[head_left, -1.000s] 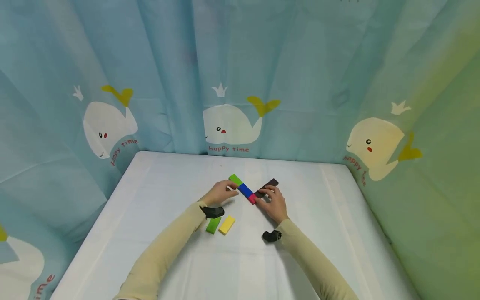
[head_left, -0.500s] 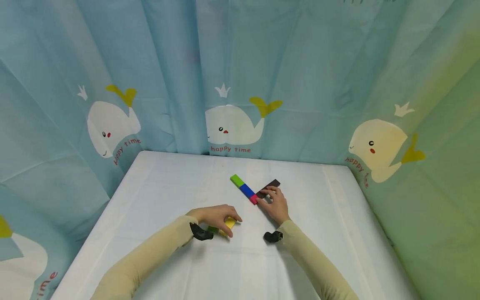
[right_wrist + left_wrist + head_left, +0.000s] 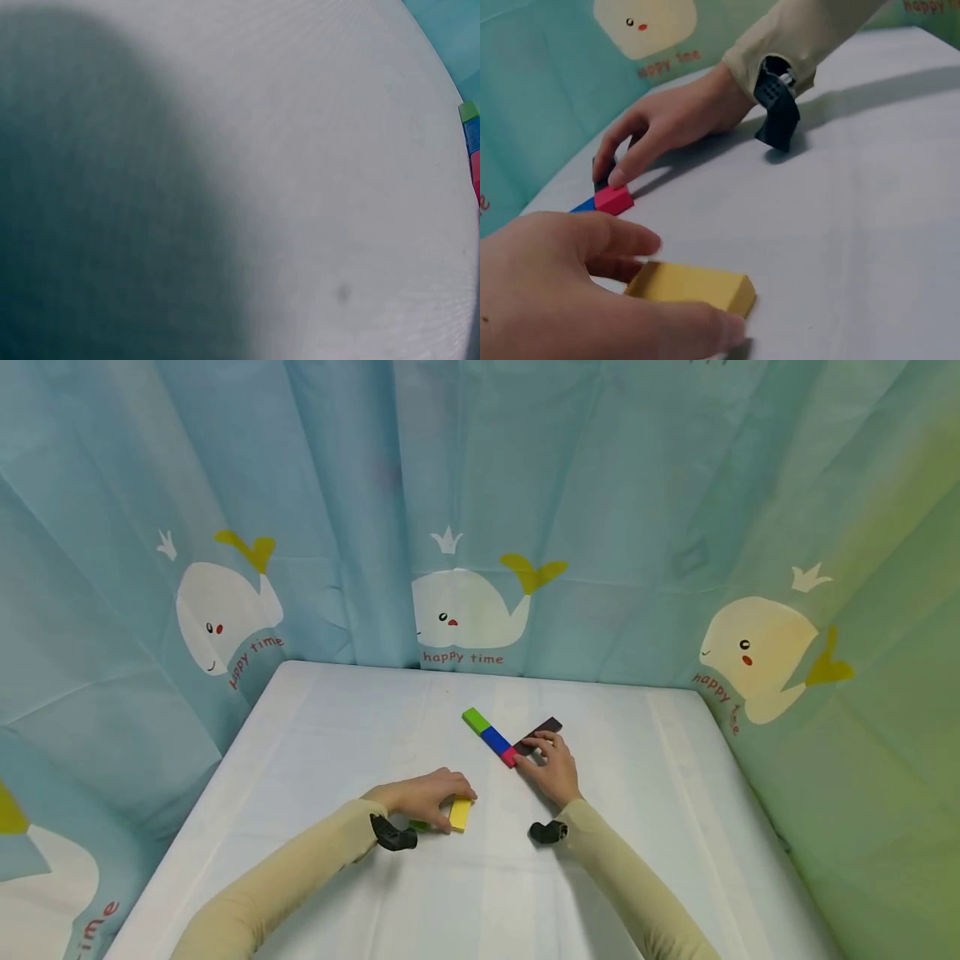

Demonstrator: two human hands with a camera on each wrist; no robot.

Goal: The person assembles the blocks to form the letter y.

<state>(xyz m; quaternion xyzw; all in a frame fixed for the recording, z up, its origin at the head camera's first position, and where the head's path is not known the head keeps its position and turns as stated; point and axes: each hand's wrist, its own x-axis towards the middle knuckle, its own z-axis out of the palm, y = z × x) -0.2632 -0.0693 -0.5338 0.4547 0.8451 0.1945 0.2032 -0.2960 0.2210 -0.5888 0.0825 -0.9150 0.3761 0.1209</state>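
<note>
My left hand (image 3: pixel 423 795) pinches a yellow block (image 3: pixel 460 814) near the table's middle, fingers along its far side and thumb along its near side. Mostly hidden under that hand is a green block (image 3: pixel 418 825). Farther right, my right hand (image 3: pixel 551 772) holds the near end of a long dark block (image 3: pixel 547 727), the thumb touching a red block (image 3: pixel 509 757). The red block, a blue block (image 3: pixel 496 741) and a light green block (image 3: pixel 474 720) lie end to end in a slanted row, forming a V with the dark block.
A white-covered table (image 3: pixel 637 860) carries the blocks. Behind it hangs a blue curtain (image 3: pixel 622 527) with printed whales. Each wrist bears a black strap-on device. A dark blur fills the left of the right wrist view.
My left hand has come back from beside the light green block to the yellow block, which has turned slightly in its grip. The right hand stays in place.
</note>
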